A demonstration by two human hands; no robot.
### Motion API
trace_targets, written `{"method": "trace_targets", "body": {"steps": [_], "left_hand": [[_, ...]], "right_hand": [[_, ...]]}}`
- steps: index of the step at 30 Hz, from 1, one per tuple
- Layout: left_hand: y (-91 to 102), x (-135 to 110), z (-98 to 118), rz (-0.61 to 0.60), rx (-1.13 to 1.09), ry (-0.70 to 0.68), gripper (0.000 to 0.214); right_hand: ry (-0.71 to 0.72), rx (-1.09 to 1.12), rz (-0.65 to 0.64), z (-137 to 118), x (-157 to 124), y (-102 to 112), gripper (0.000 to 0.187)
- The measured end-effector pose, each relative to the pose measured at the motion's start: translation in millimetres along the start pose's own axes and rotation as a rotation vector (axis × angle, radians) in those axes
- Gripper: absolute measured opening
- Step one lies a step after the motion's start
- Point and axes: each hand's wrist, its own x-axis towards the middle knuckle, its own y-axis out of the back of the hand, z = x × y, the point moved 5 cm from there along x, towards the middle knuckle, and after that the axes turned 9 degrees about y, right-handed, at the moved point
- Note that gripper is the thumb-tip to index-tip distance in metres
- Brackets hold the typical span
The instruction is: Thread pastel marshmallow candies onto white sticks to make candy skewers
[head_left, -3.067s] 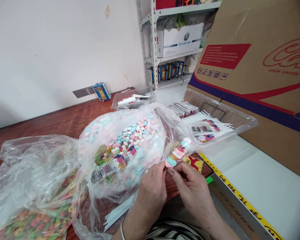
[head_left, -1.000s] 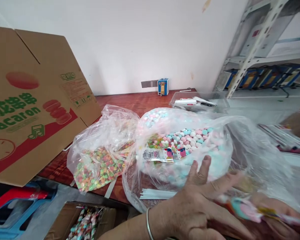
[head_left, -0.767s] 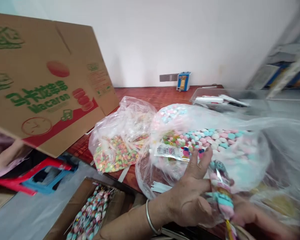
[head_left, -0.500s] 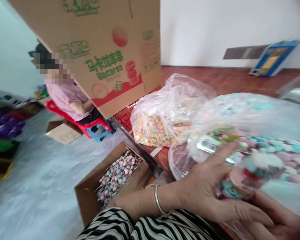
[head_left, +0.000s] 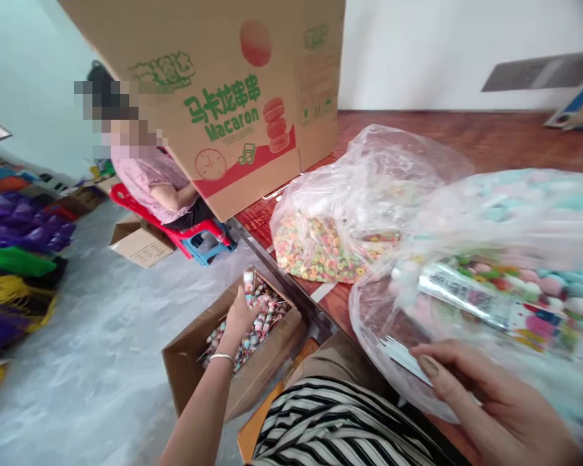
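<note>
My left hand reaches into an open cardboard box on my left, its fingers round a wrapped candy skewer that points upward. Beneath it lies a heap of similar candy skewers. On the right, my right hand pinches a bunch of thin white sticks between thumb and forefinger, over the edge of a clear plastic bag. Inside that bag are pastel marshmallow-like candies. A silver printed wrapper lies on top of them.
A bag of small ring-shaped candies rests on the red-brown table. Behind it stands a large Macaron carton. A person sits on a red chair beyond the carton. Purple bags lie on the floor at left.
My left hand has moved from the right, beside my other hand, down into the box with a skewer. My right hand now shows white sticks. The view has shifted.
</note>
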Motion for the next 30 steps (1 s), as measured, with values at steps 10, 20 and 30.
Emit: {"method": "trace_targets", "body": {"steps": [10, 20, 30], "left_hand": [[-20.0, -24, 144, 0.201, -0.288, -0.506, 0.028], [-93.1, -209, 275, -0.917, -0.598, -1.134, 0.014], [-98.6, -164, 247, -0.667, -0.514, -1.124, 0.015]], "right_hand": [[-0.196, 0.031, -0.021, -8, -18, 38, 0.023], [-0.336, -0.461, 0.427, 59, -17, 97, 0.023], [-0.194, -0.607, 0.451, 49, -28, 79, 0.022]]}}
